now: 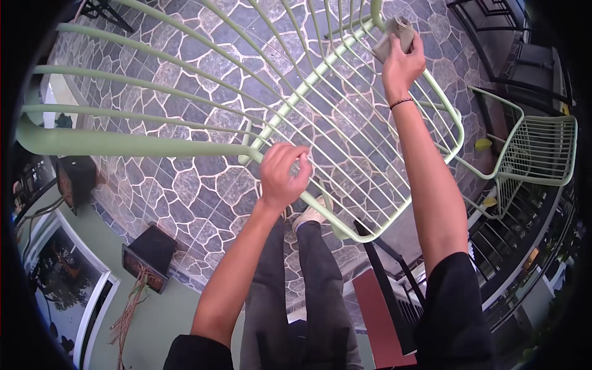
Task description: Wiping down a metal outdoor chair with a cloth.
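Note:
A pale green metal chair [319,69] with thin seat bars and a slatted back stands tilted across the view before me. My right hand [403,62] grips a folded grey-brown cloth [394,38] by the far corner where seat and back meet. My left hand [284,173] is at the chair's near side, by the corner below the thick back post. Its thumb and fingers are curled together, and a small pale spot shows at the fingertips. Whether it grips the frame or something small is unclear.
Another green metal chair [545,119] stands at the right, near black railings [508,231]. Black planters [152,247] with stems line the green wall at the lower left. Stone-patterned tiles [185,185] cover the floor. Dark metal furniture [532,60] is at the upper right.

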Available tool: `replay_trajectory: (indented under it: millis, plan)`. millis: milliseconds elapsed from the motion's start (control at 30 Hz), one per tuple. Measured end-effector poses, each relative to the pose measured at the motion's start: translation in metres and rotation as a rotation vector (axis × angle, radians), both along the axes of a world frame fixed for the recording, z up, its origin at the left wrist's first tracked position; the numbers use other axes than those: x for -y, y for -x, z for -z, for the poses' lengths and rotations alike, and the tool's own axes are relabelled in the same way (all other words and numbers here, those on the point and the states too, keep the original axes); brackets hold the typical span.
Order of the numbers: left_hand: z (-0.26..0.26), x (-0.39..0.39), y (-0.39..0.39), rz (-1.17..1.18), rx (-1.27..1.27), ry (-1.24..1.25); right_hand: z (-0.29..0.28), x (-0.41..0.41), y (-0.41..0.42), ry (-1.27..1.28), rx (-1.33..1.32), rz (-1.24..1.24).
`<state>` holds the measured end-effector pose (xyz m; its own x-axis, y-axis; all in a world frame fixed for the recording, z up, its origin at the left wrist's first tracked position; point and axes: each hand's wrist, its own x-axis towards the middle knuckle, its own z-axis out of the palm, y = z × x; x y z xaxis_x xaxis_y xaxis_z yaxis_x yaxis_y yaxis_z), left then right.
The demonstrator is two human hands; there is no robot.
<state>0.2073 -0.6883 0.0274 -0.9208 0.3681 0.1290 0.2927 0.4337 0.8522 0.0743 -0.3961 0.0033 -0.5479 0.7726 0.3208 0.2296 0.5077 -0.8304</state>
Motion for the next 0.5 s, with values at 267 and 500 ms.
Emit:
replay_trajectory:
  millis: [267,500]
  plan:
    - [0.01,-0.041,-0.006,-1.149,0.53,0.07,0.029,0.062,0.023,-0.509,0.153,0.088]
    - [0.011,-0.049,-0.005,-1.094,0.499,-0.057,0.015,0.066,0.01,-0.525,0.322,-0.111]
